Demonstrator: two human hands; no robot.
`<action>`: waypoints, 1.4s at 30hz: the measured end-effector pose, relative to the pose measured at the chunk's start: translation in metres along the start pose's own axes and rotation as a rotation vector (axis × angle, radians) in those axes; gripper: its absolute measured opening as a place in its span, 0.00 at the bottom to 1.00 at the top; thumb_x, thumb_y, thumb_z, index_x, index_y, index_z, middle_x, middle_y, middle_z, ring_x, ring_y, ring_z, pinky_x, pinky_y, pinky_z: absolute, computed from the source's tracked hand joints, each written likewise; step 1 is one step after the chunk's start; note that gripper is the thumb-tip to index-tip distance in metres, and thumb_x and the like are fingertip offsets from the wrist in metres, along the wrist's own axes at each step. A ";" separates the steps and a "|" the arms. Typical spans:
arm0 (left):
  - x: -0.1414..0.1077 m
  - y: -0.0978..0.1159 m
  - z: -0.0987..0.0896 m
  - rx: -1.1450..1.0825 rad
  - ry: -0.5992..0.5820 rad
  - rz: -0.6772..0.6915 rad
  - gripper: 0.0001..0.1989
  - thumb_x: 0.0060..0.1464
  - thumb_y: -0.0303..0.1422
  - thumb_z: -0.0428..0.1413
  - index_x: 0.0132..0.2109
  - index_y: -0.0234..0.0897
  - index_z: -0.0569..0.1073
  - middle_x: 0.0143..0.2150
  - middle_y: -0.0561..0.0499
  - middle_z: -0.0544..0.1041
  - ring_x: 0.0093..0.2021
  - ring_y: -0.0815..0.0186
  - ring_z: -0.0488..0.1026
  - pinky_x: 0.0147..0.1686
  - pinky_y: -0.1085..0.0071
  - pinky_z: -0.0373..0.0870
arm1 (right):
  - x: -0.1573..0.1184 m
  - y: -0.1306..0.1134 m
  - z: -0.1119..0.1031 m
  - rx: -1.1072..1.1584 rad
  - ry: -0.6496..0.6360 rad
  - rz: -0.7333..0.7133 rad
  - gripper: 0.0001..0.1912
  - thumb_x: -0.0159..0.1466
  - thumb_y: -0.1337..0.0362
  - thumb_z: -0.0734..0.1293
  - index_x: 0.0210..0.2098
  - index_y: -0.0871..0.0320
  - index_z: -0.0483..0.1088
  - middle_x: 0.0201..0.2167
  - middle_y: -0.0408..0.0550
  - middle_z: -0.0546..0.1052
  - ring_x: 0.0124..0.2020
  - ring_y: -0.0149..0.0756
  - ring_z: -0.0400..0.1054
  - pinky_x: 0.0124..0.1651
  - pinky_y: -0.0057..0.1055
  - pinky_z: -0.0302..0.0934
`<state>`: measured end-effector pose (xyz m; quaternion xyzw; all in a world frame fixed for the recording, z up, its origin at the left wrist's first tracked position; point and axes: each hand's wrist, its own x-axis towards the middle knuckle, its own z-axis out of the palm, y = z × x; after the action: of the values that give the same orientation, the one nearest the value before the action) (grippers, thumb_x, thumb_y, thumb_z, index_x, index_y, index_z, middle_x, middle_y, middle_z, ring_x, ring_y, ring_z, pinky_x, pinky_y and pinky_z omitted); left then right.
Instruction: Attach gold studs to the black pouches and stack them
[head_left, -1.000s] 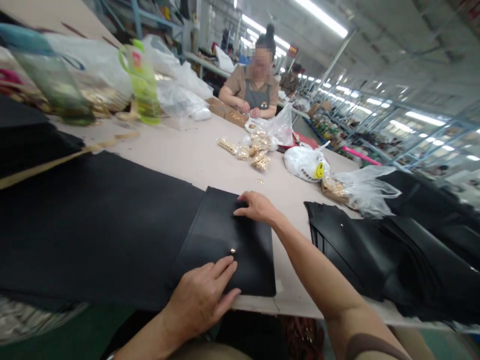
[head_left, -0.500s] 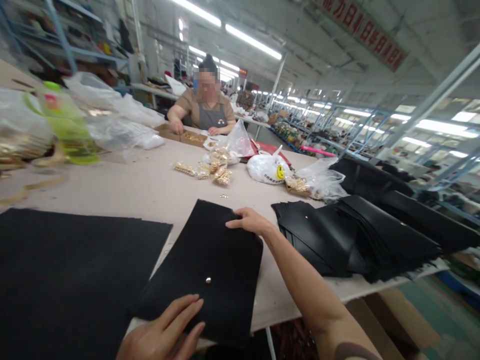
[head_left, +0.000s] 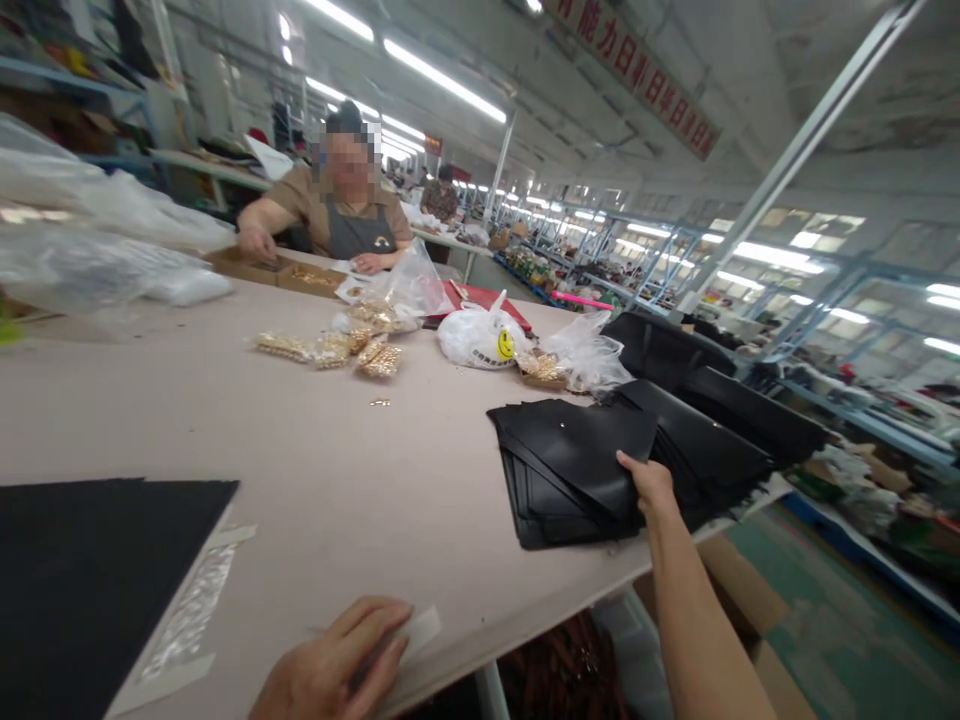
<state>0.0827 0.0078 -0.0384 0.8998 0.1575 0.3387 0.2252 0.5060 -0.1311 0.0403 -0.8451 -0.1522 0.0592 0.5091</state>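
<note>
At the right, my right hand (head_left: 651,487) grips the near edge of a black leather panel (head_left: 577,440), thumb on top and fingers hidden underneath. A small gold stud shows on this panel, which lies over a fanned stack of similar black panels. My left hand (head_left: 341,655) rests at the table's front edge, fingers loosely bent, a gap between thumb and forefinger. Just beyond its fingertips is a short strip of whitish tape (head_left: 424,628) on the table. Farther left lies a large pile of black sheets (head_left: 97,580), beside a taped strip of small shiny pieces (head_left: 191,605).
Bags of gold hardware (head_left: 379,358), a tied white plastic bag (head_left: 480,335) and a few loose gold pieces (head_left: 380,402) lie on the table (head_left: 315,450). Across it sits a co-worker (head_left: 352,215) by cardboard boxes (head_left: 311,278). Below the front edge is a bin (head_left: 637,640).
My right hand has carried the studded black panel from in front of me to the stack on the right. The left hand has come off the panel. The view has turned right.
</note>
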 end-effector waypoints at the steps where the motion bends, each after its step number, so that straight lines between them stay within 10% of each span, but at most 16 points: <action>1: 0.006 0.003 0.005 -0.012 -0.025 -0.041 0.10 0.61 0.38 0.51 0.47 0.47 0.75 0.44 0.55 0.81 0.41 0.68 0.80 0.41 0.78 0.77 | -0.005 0.009 -0.004 -0.054 -0.022 0.025 0.17 0.48 0.49 0.71 0.22 0.56 0.68 0.12 0.44 0.70 0.21 0.43 0.72 0.23 0.34 0.66; 6: 0.051 0.014 0.034 -0.055 -0.178 -0.272 0.15 0.58 0.36 0.52 0.50 0.41 0.76 0.48 0.50 0.81 0.47 0.60 0.78 0.47 0.65 0.76 | -0.024 0.028 -0.037 -0.351 -0.180 0.133 0.19 0.51 0.50 0.72 0.14 0.55 0.67 0.10 0.51 0.69 0.16 0.45 0.70 0.21 0.37 0.63; 10: 0.103 0.022 0.065 -0.110 -0.296 -0.336 0.17 0.59 0.35 0.51 0.52 0.35 0.74 0.53 0.43 0.78 0.53 0.57 0.75 0.52 0.60 0.72 | -0.001 0.000 -0.047 -0.871 -0.077 -0.192 0.19 0.63 0.52 0.62 0.28 0.59 0.77 0.27 0.59 0.79 0.32 0.49 0.75 0.37 0.39 0.65; 13: 0.139 0.027 0.090 -0.113 -0.333 -0.373 0.20 0.60 0.36 0.49 0.55 0.32 0.72 0.55 0.40 0.76 0.55 0.57 0.73 0.55 0.61 0.69 | 0.032 -0.024 -0.026 -1.092 -0.020 -0.429 0.18 0.68 0.62 0.56 0.50 0.58 0.72 0.47 0.57 0.77 0.47 0.44 0.72 0.49 0.34 0.61; 18: 0.179 0.030 0.118 -0.075 -0.354 -0.464 0.22 0.59 0.39 0.49 0.54 0.30 0.72 0.49 0.37 0.78 0.49 0.53 0.76 0.49 0.62 0.70 | 0.064 -0.030 0.024 -1.200 -0.057 -0.443 0.20 0.67 0.71 0.55 0.56 0.64 0.67 0.52 0.63 0.73 0.53 0.51 0.66 0.50 0.40 0.60; 29: 0.207 0.016 0.131 0.007 -0.343 -0.489 0.27 0.60 0.41 0.47 0.61 0.29 0.66 0.53 0.33 0.72 0.50 0.47 0.74 0.50 0.56 0.68 | 0.058 -0.008 0.026 -1.214 -0.214 -0.155 0.17 0.66 0.69 0.56 0.48 0.68 0.71 0.42 0.68 0.77 0.45 0.52 0.74 0.44 0.41 0.64; 42: 0.202 0.014 0.140 -0.087 -0.256 -0.408 0.23 0.60 0.35 0.51 0.60 0.31 0.69 0.65 0.37 0.65 0.62 0.52 0.65 0.62 0.61 0.58 | 0.096 0.001 0.053 -0.862 -0.298 -0.266 0.22 0.69 0.59 0.56 0.60 0.57 0.64 0.56 0.51 0.73 0.56 0.39 0.68 0.56 0.29 0.58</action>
<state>0.3252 0.0419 -0.0157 0.8744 0.2916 0.1760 0.3456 0.5838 -0.0569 0.0196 -0.9347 -0.3412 0.0453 0.0880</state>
